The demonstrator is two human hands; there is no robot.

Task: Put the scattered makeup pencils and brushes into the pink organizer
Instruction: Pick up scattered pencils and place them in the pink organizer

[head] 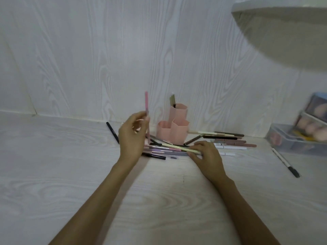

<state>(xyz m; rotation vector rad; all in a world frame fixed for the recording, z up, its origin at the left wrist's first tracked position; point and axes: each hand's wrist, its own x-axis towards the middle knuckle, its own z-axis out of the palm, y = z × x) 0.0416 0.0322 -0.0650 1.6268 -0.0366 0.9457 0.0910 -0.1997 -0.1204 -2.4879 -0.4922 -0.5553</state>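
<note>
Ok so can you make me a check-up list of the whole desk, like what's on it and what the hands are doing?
Surface: pale wood-grain table, pencils spread across its far side.
Job's things: pink organizer by the wall, one item standing in its tallest cup; pencil pile in front; more pencils at its right.
Clutter: black-tipped pen lying apart; clear storage boxes, blurred.
Hands: left hand holds pink pencil upright; right hand grips cream pencil on the pile.
Cables: nothing seen.
Surroundings: wood-grain wall; pale curved object overhead.
</note>
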